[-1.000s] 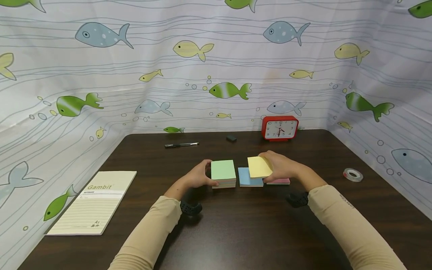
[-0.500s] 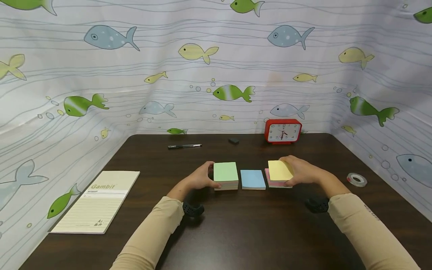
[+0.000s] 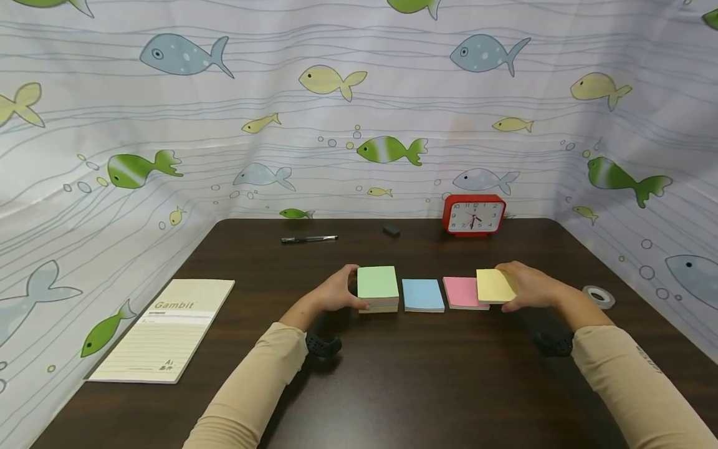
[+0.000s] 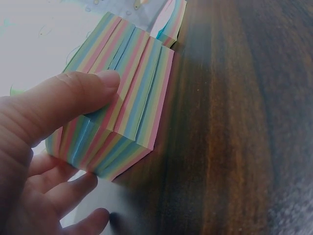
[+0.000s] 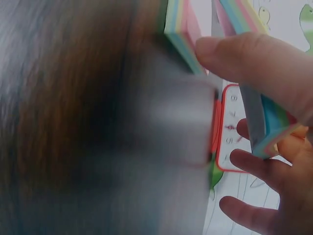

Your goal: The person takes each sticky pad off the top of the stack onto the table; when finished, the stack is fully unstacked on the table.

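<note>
My left hand [image 3: 341, 290] grips the left side of a thick green-topped stack of sticky notes [image 3: 378, 287] on the dark table [image 3: 392, 374]. In the left wrist view my thumb [image 4: 73, 98] presses the stack's striped multi-coloured side [image 4: 127, 107]. A blue pad [image 3: 423, 294] and a pink pad [image 3: 461, 292] lie to its right. My right hand [image 3: 524, 287] holds a yellow-topped pad [image 3: 495, 285] over the pink pad's right edge. In the right wrist view the thumb [image 5: 244, 54] and fingers pinch that pad [image 5: 261, 122].
A Gambit notebook [image 3: 162, 327] lies at the front left. A pen [image 3: 308, 239], a small black eraser [image 3: 391, 231] and a red clock [image 3: 473, 215] sit along the back edge. A tape roll [image 3: 598, 296] lies right of my right hand. Fish-print curtains enclose the table.
My right hand has carried the yellow pad to the right, from above the blue pad to the pink pad's right edge. The left hand has stayed on the green-topped stack.
</note>
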Action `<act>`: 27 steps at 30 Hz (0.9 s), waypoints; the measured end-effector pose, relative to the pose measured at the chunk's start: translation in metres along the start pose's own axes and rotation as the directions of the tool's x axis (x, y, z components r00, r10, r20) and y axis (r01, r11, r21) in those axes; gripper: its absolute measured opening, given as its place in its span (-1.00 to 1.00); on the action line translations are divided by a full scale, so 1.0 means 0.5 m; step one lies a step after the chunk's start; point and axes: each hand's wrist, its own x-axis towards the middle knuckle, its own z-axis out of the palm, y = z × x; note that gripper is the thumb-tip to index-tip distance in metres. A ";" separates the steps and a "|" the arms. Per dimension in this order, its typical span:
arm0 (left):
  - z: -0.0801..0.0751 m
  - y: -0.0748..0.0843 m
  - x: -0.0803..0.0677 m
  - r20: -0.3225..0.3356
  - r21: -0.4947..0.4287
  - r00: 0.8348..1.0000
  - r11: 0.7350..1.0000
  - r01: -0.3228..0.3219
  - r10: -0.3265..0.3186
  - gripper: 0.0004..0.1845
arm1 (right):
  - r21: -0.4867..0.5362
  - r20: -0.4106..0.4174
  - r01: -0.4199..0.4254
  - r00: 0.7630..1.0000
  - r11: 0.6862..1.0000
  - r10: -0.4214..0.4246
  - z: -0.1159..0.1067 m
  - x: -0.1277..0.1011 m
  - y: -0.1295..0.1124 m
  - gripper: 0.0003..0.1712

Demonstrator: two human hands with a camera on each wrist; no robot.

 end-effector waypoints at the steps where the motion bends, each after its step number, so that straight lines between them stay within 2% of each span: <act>1: -0.001 0.000 0.000 -0.001 0.001 1.000 1.000 -0.001 0.001 0.03 | -0.008 0.000 -0.004 1.000 1.000 0.004 -0.001 -0.002 0.004 -0.04; 9: -0.001 0.004 -0.002 -0.003 -0.002 1.000 1.000 -0.003 0.003 0.02 | -0.025 0.041 -0.046 0.998 0.999 0.047 -0.002 -0.008 0.036 -0.04; 16: 0.002 0.001 -0.004 -0.008 0.000 1.000 1.000 -0.002 0.002 0.03 | -0.056 0.099 -0.035 0.994 0.998 0.041 0.008 0.002 0.057 -0.03; 21: 0.002 0.003 -0.005 -0.006 -0.011 1.000 1.000 0.003 -0.003 0.02 | -0.092 0.149 -0.079 0.985 0.993 0.092 0.001 0.007 0.051 -0.02; 25: 0.002 0.005 -0.003 -0.005 -0.008 1.000 1.000 0.004 -0.004 0.02 | -0.059 0.188 -0.110 0.975 0.992 0.119 -0.009 0.008 0.036 0.05; 27: 0.002 0.005 -0.002 -0.008 -0.009 1.000 1.000 0.002 -0.002 0.03 | -0.036 0.176 -0.097 0.979 0.995 0.101 -0.012 0.010 0.028 0.06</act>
